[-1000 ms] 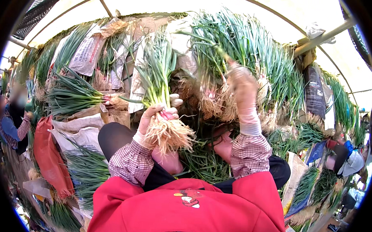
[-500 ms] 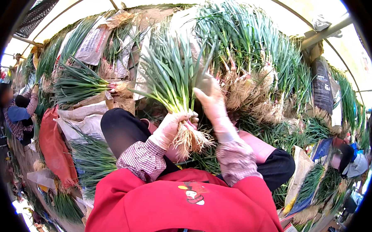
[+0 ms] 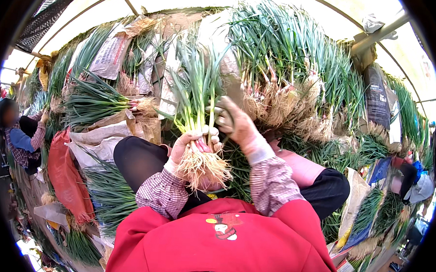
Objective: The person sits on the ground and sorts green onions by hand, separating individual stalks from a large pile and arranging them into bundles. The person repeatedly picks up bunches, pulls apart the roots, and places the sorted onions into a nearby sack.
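Observation:
My left hand (image 3: 181, 146), in a pale glove, is closed round a bunch of green onions (image 3: 197, 106) just above the roots. The bunch stands upright in front of me, leaves pointing away and a thick tuft of pale roots (image 3: 204, 169) hanging towards my lap. My right hand (image 3: 235, 124), also gloved, is at the bunch's right side with its fingers curled by the outermost stalk. A thin dark green strand shows along those fingers; what exactly they grip is hard to make out.
Tall rows of green onions (image 3: 280, 46) lean beyond my hands. A loose bunch (image 3: 95, 101) lies at left, near a red sack (image 3: 68, 178) and white sacks (image 3: 101, 145). Cut leaves (image 3: 319, 155) cover the ground at right. Another person (image 3: 25, 137) sits at far left.
My left hand has moved slightly left and turned the bunch more upright, with the roots now facing me. My right hand has come down and left, its fingers now curled.

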A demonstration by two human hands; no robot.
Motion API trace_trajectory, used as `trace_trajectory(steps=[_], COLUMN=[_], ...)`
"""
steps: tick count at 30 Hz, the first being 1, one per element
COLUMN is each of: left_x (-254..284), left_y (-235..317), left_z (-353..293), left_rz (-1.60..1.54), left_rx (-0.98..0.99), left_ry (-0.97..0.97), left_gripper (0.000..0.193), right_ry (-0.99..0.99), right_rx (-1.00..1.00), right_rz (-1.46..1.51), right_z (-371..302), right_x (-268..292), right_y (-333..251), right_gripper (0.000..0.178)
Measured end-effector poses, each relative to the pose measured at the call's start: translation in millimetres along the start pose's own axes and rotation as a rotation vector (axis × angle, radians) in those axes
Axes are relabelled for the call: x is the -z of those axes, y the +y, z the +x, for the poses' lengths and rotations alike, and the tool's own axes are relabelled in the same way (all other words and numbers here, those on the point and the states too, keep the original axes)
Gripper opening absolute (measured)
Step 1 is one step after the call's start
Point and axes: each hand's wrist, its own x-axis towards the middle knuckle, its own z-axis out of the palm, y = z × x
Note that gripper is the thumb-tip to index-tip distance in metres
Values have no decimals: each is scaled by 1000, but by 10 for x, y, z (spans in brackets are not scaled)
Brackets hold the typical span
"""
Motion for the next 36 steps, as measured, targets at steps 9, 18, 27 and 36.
trace_trajectory(steps=[9, 18, 27, 36], left_x=[18, 68, -33, -36], left_y=[-89, -192, -122, -165], left_z=[19, -88, -346, -332], left_rz=[11, 163, 249, 299], left_rx=[-163, 62, 69, 106], left_ry=[-58, 88, 83, 115], left_gripper=[27, 25, 27, 27], right_ry=[124, -240, 209, 351], right_rx=[318, 460, 291, 533], right_rz=[207, 580, -1840, -2242], right_z=[-319, -921, -868, 622], right_x=[-427, 679, 674, -89], right_y=[349, -374, -368, -1114], right_gripper=[22, 18, 39, 27])
